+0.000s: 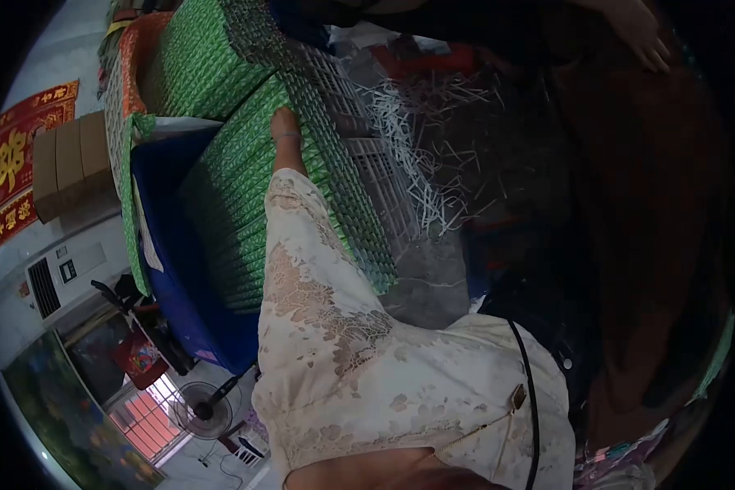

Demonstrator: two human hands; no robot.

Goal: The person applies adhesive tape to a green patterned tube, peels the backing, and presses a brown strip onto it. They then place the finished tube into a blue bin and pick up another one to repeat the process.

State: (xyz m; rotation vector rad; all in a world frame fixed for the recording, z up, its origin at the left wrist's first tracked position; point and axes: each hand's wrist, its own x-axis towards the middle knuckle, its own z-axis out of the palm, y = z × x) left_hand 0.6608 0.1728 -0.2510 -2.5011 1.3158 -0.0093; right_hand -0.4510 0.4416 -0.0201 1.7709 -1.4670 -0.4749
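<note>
From the lower left, my left arm in a white lace sleeve (310, 269) stretches out to a tall stack of green patterned layers (237, 196). My left hand (285, 124), small in the view and with a band at the wrist, lies against the upper edge of that stack. Its fingers look curled, but their tips and whatever they may hold are hidden. A second block of green patterned layers (204, 69) adjoins it above. Beside the stack is a blue bin (167, 253). My right hand is out of view.
White paper strips (416, 163) are scattered beside white plastic grating (376, 163). Another person's hand (641, 37) is at the top right. A fan (204, 408), cardboard boxes (69, 167) and a red poster (12, 163) are at the left. The right side is dark.
</note>
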